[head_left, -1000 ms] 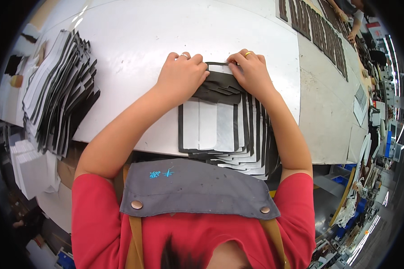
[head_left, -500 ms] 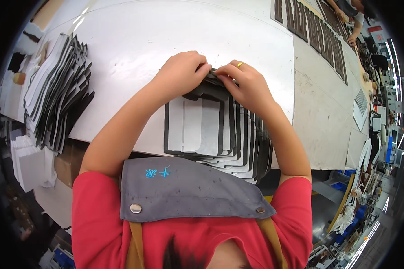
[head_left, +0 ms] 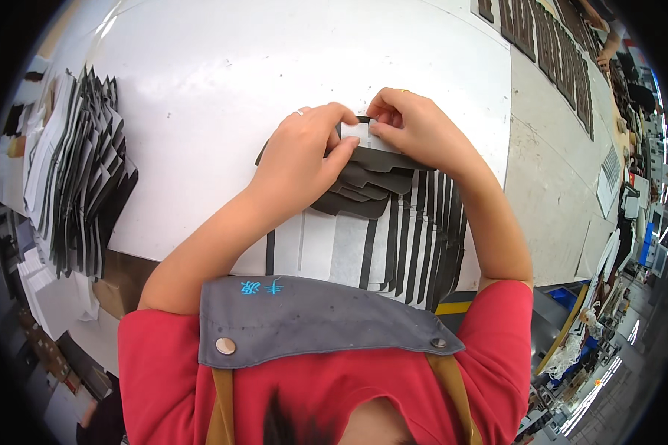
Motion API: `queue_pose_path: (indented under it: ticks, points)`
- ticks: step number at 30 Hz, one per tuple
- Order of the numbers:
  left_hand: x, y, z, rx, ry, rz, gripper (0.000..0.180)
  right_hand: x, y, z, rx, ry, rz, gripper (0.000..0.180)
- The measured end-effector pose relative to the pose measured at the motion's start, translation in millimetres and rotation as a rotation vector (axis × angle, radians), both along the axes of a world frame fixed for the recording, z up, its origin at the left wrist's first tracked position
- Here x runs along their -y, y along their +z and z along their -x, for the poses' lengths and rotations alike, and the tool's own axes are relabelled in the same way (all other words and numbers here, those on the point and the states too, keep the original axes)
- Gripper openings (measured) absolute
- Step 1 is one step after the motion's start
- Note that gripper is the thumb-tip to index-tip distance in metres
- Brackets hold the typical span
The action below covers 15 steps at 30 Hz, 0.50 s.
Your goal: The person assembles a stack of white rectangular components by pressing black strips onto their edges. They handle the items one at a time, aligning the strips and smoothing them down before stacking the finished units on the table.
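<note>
In front of me a fanned stack of white panels with black edges [head_left: 352, 252] lies on the white table. Dark flaps [head_left: 371, 182] bunch up across its far end, several layers deep. My left hand [head_left: 302, 152], with a ring on one finger, curls over the far left part, thumb and forefinger at the edge of a black-edged white panel [head_left: 358, 132]. Facing it, my right hand [head_left: 419, 130] pinches the same panel's far edge with thumb and fingertips. My fingers cover part of that edge.
Another tall pile of black-edged white panels [head_left: 78, 174] stands at the table's left. White sheets [head_left: 52, 297] and a brown box [head_left: 126, 283] sit below it. At the far right, rows of dark strips [head_left: 549, 55] lie near another person's arm [head_left: 608, 48].
My hands have drawn apart, exposing a white patch between them. More dark flaps show beneath, spread toward me. The whole view has shifted slightly.
</note>
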<state>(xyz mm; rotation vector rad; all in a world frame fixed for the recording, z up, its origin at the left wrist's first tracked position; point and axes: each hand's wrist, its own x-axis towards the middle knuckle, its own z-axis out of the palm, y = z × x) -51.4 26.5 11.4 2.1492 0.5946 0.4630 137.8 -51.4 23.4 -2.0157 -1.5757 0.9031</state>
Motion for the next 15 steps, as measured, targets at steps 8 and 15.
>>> queue_pose_path:
  ticks: [8, 15]
  points:
    - [-7, -15, -1, -0.155, -0.014, -0.297, 0.034, 8, -15, -2, -0.036, 0.021, -0.182, 0.014]
    - [-7, -13, 1, -0.176, -0.039, -0.296, 0.028, 12, -13, 2, 0.097, 0.094, -0.272, 0.013]
